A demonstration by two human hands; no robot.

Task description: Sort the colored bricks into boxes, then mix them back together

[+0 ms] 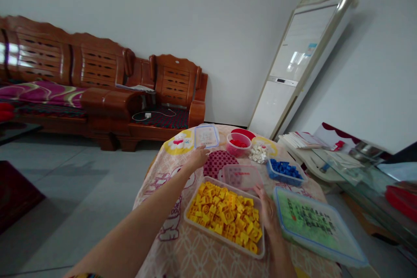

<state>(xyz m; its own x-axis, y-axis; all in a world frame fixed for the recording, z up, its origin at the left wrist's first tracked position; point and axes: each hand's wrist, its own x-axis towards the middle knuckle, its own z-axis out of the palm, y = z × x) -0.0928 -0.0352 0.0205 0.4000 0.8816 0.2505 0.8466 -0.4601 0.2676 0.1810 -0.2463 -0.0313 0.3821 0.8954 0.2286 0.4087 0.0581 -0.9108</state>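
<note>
A clear tub full of yellow building blocks sits nearest me on the table. My right hand rests along its right rim, fingers stretched out towards the corner of a clear pinkish lid behind the tub. Farther out, my left hand is over the left edge of a round purple checked mat, just in front of a blue-rimmed clear lid. Its fingers look extended, with no object visible in them. The pinkish lid partly overlaps the mat.
Around the cloth-covered table stand a pink bowl of red blocks, a heap of white blocks, a box of blue blocks and a large lidded green box. A glass side table is at right, a wooden sofa behind.
</note>
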